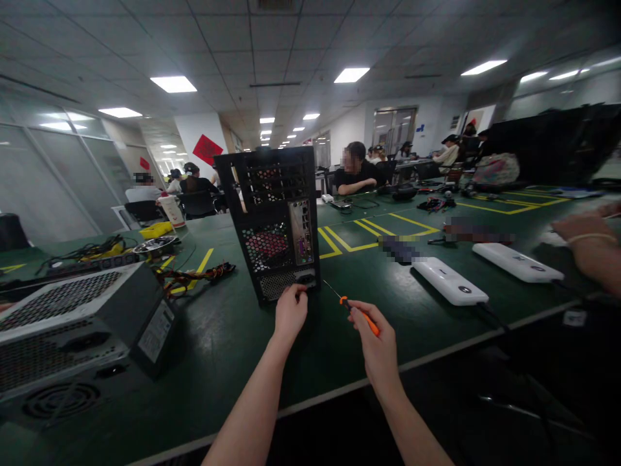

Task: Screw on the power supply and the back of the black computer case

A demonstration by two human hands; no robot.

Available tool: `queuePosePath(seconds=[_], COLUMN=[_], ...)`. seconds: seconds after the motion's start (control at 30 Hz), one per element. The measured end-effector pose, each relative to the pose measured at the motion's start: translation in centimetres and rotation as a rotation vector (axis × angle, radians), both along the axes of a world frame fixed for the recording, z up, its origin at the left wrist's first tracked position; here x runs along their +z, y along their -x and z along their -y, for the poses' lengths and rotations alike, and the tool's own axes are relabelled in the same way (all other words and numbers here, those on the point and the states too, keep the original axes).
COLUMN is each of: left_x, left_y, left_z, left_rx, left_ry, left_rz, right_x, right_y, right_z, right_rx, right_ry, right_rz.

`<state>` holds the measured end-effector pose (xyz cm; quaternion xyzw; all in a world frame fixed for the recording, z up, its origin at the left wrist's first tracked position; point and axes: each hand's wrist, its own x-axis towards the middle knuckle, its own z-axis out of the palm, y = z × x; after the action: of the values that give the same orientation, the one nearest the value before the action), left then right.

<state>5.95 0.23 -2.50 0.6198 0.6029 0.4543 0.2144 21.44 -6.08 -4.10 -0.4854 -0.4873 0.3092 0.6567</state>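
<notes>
A black computer tower case (pixel 279 223) stands upright on the green table, its rear side facing me. My left hand (pixel 291 312) is at the bottom of that rear side, by the power supply (pixel 279 288). Its fingers are bent together, and whatever they may pinch is too small to see. In my right hand (pixel 376 336) is a screwdriver (pixel 371 321) with an orange and black handle. The screwdriver's thin shaft points up and left toward the case's lower right edge, and its tip appears apart from the case.
Loose grey power supplies (pixel 82 340) fill the left, with bundled cables (pixel 201 278) behind them. Two white power-bank-like devices (pixel 451 281) lie at the right, near another person's hand (pixel 589 233). Yellow tape (pixel 378 243) marks the green table (pixel 223 388). A person (pixel 356 171) sits across.
</notes>
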Motion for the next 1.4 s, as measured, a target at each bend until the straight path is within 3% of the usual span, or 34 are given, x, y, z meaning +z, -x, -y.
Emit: queuePosePath(seconds=[0.1,0.23,0.4,0.57,0.7,0.83,0.9,1.03,1.13,1.23,1.4], left_x=[0.0,0.3,0.0,-0.5,-0.3,-0.3,-0.1,0.9,2.0,2.6,3.0], left_y=[-0.6,-1.6,-2.8,-3.3,-3.2,-2.3,-1.7,-0.7,-0.4,-0.1,0.5], left_z=[0.6,1.0,0.7,0.5,0.6,0.4,0.2,0.5,1.1,1.6,1.9], left_rx=[0.020,-0.015,-0.053,0.014,0.052,0.050,0.046,-0.028,-0.094,-0.136,-0.188], left_ry=[-0.093,-0.116,-0.101,-0.089,-0.006,0.007,0.053,0.242,0.342,0.359,0.393], left_rz=[-0.345,-0.608,-0.737,-0.824,-0.784,-0.465,-0.108,0.826,1.296,1.506,1.652], right_x=[0.2,0.5,0.7,0.8,0.9,1.1,1.1,0.6,0.3,0.3,0.6], right_y=[-0.1,-0.3,-0.6,-0.7,-0.7,-0.8,-0.7,0.1,1.3,2.6,3.6], right_z=[0.3,0.5,0.6,0.8,1.0,1.5,1.9,2.9,3.6,3.9,4.0], right_rx=[0.018,0.044,0.066,0.085,0.088,0.084,0.094,0.129,0.182,0.223,0.155], right_ry=[0.004,0.007,0.010,0.001,-0.021,-0.031,-0.051,-0.149,-0.274,-0.346,-0.374], right_rz=[-0.020,-0.048,-0.078,-0.088,-0.067,-0.005,0.044,0.168,0.283,0.399,0.491])
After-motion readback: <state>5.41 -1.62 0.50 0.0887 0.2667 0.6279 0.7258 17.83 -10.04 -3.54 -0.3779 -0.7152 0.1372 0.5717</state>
